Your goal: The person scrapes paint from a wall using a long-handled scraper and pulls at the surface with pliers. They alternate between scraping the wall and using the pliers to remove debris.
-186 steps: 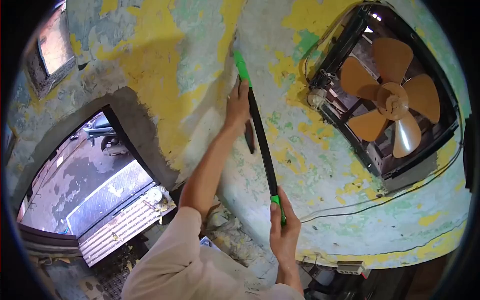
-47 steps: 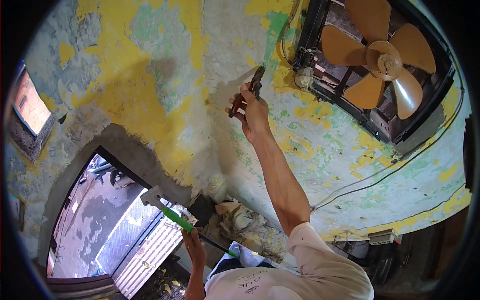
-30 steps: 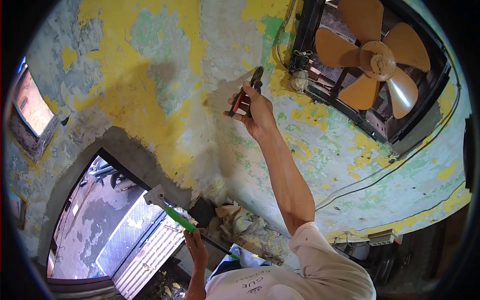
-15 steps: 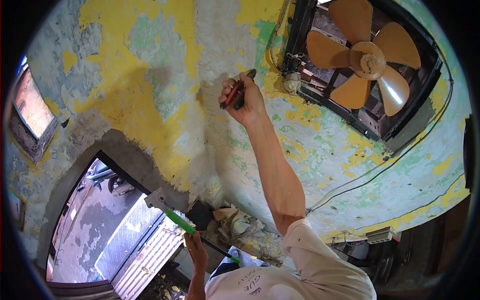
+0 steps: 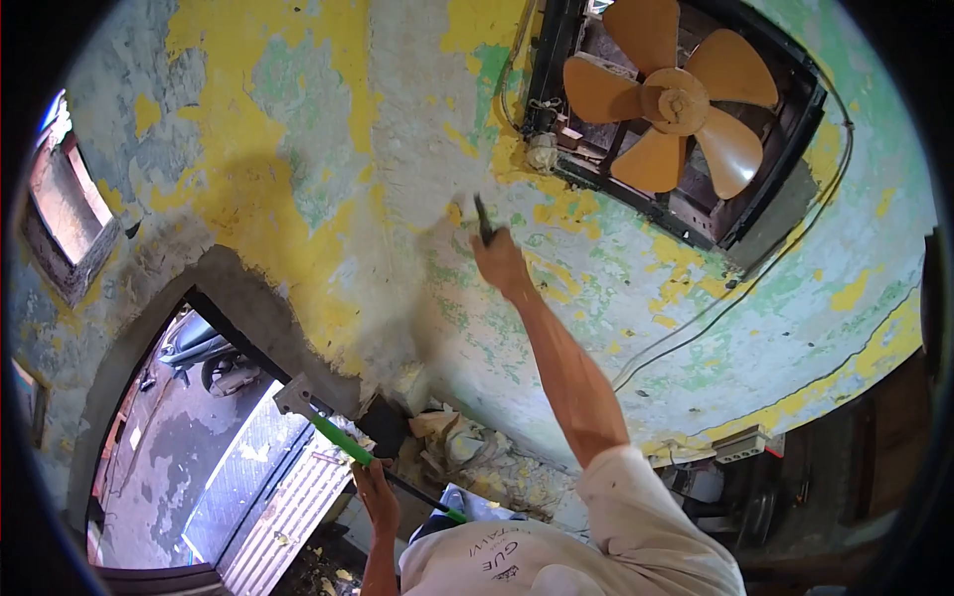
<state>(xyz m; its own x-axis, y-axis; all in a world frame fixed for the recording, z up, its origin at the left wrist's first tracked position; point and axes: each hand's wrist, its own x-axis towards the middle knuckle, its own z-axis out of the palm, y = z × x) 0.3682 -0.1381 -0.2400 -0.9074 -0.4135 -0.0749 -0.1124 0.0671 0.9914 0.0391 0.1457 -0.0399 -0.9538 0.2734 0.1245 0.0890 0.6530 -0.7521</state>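
My right hand (image 5: 500,260) is raised at arm's length against the peeling wall (image 5: 616,298), fingers closed around a small dark hand tool (image 5: 482,214). Its narrow end points up toward the wall; I cannot tell its exact kind, as the handle is hidden in my fist. Lower down, my left hand (image 5: 376,494) is closed on the shaft of a long-handled scraper (image 5: 343,437). The scraper has a flat grey head, a green grip and a black shaft with a green end, and lies slanted in front of the doorway.
An orange-bladed fan (image 5: 679,102) sits in a dark frame at upper right, with a cable (image 5: 755,273) running down the wall. Left is an open doorway (image 5: 189,437); a motorcycle (image 5: 214,348) stands outside. Debris (image 5: 472,447) lies at the wall's foot. A socket strip (image 5: 740,445) is lower right.
My right hand has moved lower and turned, so the tool now points up; its red part no longer shows. The view has shifted slightly. My left hand still holds the scraper.
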